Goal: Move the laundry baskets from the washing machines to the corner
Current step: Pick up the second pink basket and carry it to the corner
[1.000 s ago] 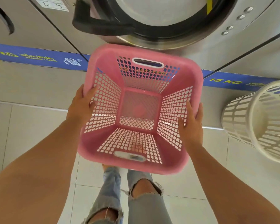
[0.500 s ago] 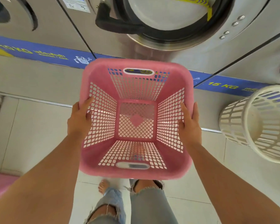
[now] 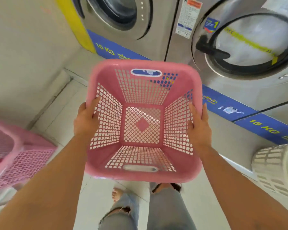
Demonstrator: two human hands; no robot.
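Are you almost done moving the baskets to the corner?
About halfway, it seems. One pink basket already sits on the floor at the left, near the wall corner. A second, empty pink basket is in the air, held by the left hand and right hand. A white basket by the washers is left.

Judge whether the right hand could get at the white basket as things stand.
Probably not yet: the right hand has its grip on the pink basket rim, as does the left hand. The white basket lies unobstructed to its right.
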